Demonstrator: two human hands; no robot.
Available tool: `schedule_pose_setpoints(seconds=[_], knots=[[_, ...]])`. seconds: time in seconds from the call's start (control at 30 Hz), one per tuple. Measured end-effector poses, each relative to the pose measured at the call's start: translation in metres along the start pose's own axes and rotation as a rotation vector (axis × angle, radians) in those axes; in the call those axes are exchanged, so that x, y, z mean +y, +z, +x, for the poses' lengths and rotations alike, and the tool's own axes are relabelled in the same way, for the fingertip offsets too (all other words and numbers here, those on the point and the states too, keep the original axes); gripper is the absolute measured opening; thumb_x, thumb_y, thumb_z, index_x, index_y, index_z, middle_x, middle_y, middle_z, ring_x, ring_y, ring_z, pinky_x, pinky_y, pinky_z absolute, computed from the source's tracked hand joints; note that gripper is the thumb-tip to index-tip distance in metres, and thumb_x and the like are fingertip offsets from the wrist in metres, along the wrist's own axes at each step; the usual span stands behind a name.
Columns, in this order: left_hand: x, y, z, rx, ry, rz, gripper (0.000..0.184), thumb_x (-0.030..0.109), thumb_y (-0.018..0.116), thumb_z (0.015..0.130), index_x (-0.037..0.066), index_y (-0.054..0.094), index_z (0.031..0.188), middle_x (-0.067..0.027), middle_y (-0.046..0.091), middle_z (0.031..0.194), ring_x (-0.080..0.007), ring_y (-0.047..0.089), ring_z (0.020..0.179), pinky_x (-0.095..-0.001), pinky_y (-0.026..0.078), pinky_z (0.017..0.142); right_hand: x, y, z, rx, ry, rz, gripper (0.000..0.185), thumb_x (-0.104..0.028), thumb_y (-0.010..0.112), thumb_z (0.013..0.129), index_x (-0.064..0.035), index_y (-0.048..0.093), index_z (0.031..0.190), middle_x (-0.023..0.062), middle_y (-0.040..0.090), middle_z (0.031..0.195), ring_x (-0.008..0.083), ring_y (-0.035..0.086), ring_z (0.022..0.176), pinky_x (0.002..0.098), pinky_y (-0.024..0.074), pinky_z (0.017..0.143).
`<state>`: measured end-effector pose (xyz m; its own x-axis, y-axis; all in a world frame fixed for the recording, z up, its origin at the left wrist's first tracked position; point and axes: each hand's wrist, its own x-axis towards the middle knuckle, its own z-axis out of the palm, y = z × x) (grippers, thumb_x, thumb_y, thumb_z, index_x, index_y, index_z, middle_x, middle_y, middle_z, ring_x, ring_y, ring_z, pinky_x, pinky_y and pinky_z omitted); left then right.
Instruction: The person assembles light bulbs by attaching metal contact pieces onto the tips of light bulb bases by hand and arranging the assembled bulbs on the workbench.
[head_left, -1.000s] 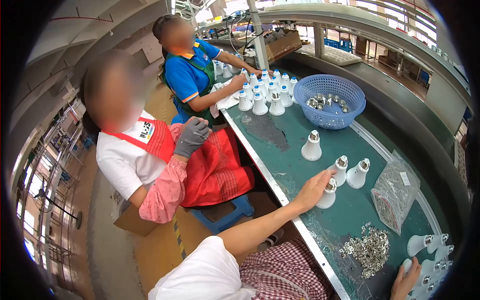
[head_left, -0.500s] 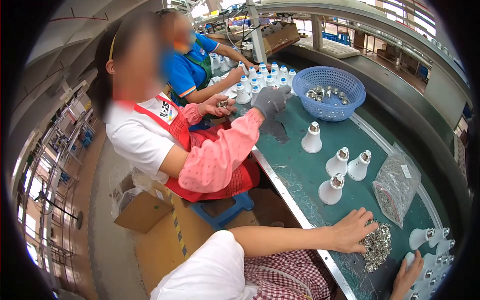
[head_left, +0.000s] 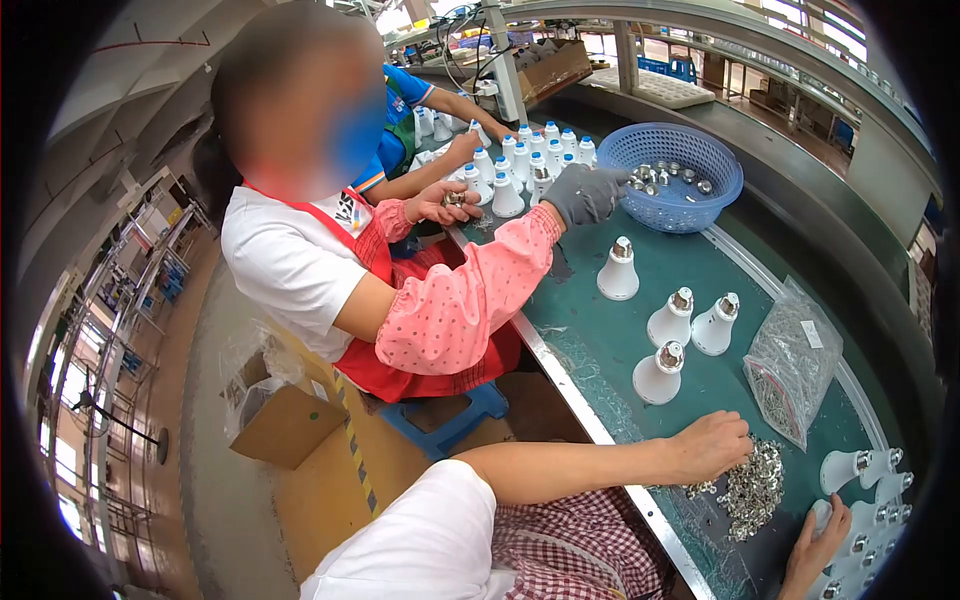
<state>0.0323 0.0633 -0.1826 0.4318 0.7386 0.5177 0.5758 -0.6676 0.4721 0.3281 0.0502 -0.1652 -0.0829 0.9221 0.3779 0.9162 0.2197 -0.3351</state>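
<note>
My left hand [head_left: 708,446] is at the near edge of a pile of small shiny metal pieces [head_left: 753,492]. Its fingers are curled together and hide whatever is between them. At the lower right, my right hand [head_left: 820,548] grips a white light bulb [head_left: 822,514], partly covered by the fingers. Beside that hand several white bulbs [head_left: 843,470] with silver screw caps crowd together, some cut off by the dark edge of the view. Past my left hand, several more capped bulbs [head_left: 657,373] stand upright on the green surface.
A clear plastic bag [head_left: 793,360] of small metal parts lies on the green belt [head_left: 575,300]. Farther off stands a blue basket [head_left: 668,205] holding metal caps. A co-worker's gloved hand [head_left: 588,194] is beside it, near several blue-tipped bulbs [head_left: 507,195]. A metal edge [head_left: 570,385] borders the belt.
My left hand has gone from spread fingers over the pile to curled fingers, drawing slightly back. My right hand stays at the bulb. The co-worker's gloved hand has moved right, towards the basket.
</note>
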Motion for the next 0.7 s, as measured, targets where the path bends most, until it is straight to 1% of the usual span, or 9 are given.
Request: schedule_pose_setpoints(seconds=[0.1,0.17,0.2,0.27,0.4,0.53,0.6,0.63,0.7], knots=[[0.001,-0.004,-0.001,0.055,-0.019,0.023,0.011,0.011,0.062,0.074,0.003,0.055,0.078,-0.0096,0.050,0.076,-0.0264,0.049,0.079,-0.0363,0.041,0.070,-0.002,0.000,0.000,-0.002,0.002,0.001,0.036,-0.003,0.052,0.081,0.0027,0.045,0.116,0.0174,0.044,0.110,0.0319,0.044,0.105,0.0371,0.0331,0.094],[0.002,-0.006,-0.002,0.131,-0.030,-0.109,0.011,0.008,0.061,0.074,0.002,0.055,0.081,-0.0104,0.052,0.076,-0.0276,0.051,0.079,-0.0371,0.043,0.069,0.000,0.001,0.000,0.003,0.001,0.000,0.035,-0.003,0.052,0.081,0.0028,0.045,0.116,0.0174,0.044,0.110,0.0319,0.044,0.105,0.0372,0.0330,0.094],[0.002,-0.008,-0.003,0.131,-0.029,-0.111,0.011,0.008,0.061,0.074,0.002,0.055,0.081,-0.0104,0.052,0.076,-0.0276,0.051,0.079,-0.0371,0.043,0.069,0.001,0.002,-0.001,0.009,-0.001,0.000,0.035,-0.003,0.052,0.082,0.0029,0.045,0.116,0.0174,0.044,0.110,0.0320,0.044,0.105,0.0372,0.0330,0.094],[0.004,-0.012,-0.004,0.177,-0.090,-0.241,0.010,0.007,0.061,0.075,0.002,0.057,0.082,-0.0104,0.056,0.075,-0.0278,0.054,0.076,-0.0380,0.044,0.068,0.002,0.002,0.000,0.002,-0.001,-0.011,0.035,-0.003,0.052,0.082,0.0028,0.045,0.116,0.0174,0.044,0.110,0.0320,0.044,0.105,0.0373,0.0329,0.094],[0.011,-0.027,-0.010,0.186,-0.122,-0.295,0.009,0.007,0.061,0.075,0.002,0.058,0.080,-0.0103,0.059,0.074,-0.0274,0.056,0.074,-0.0380,0.045,0.067,0.004,0.001,0.000,-0.011,0.003,-0.017,0.035,-0.003,0.053,0.081,0.0028,0.045,0.115,0.0173,0.044,0.109,0.0319,0.044,0.104,0.0374,0.0328,0.094],[0.012,-0.032,-0.018,0.238,-0.174,-0.341,0.008,0.008,0.061,0.078,0.002,0.060,0.084,-0.0103,0.061,0.075,-0.0269,0.058,0.074,-0.0361,0.047,0.067,-0.004,-0.003,0.002,-0.013,0.009,-0.006,0.035,-0.003,0.053,0.081,0.0024,0.046,0.115,0.0173,0.044,0.110,0.0321,0.044,0.105,0.0376,0.0331,0.093],[0.014,-0.037,-0.022,0.260,-0.196,-0.353,0.009,0.007,0.060,0.079,0.002,0.061,0.086,-0.0104,0.062,0.076,-0.0263,0.059,0.074,-0.0350,0.047,0.067,-0.024,-0.017,0.009,0.023,-0.159,-0.192,0.036,-0.024,0.058,0.082,0.0016,0.055,0.108,0.0226,0.057,0.101,0.0394,0.054,0.090,0.0440,0.0426,0.080],[0.015,-0.040,-0.024,0.264,-0.227,-0.367,0.010,0.007,0.061,0.079,0.002,0.062,0.088,-0.0100,0.062,0.077,-0.0249,0.060,0.072,-0.0336,0.048,0.065,-0.014,-0.011,0.008,0.021,-0.157,-0.193,0.036,-0.024,0.058,0.082,0.0016,0.055,0.108,0.0226,0.057,0.101,0.0394,0.054,0.090,0.0440,0.0426,0.080],[0.018,-0.051,-0.030,0.279,-0.277,-0.332,0.012,0.008,0.063,0.078,0.003,0.063,0.089,-0.0096,0.063,0.078,-0.0221,0.061,0.070,-0.0307,0.048,0.063,0.015,0.011,-0.002,0.088,-0.006,-0.014,0.031,-0.001,0.057,0.078,0.0000,0.052,0.108,0.0189,0.047,0.109,0.0350,0.045,0.103,0.0381,0.0357,0.090]])
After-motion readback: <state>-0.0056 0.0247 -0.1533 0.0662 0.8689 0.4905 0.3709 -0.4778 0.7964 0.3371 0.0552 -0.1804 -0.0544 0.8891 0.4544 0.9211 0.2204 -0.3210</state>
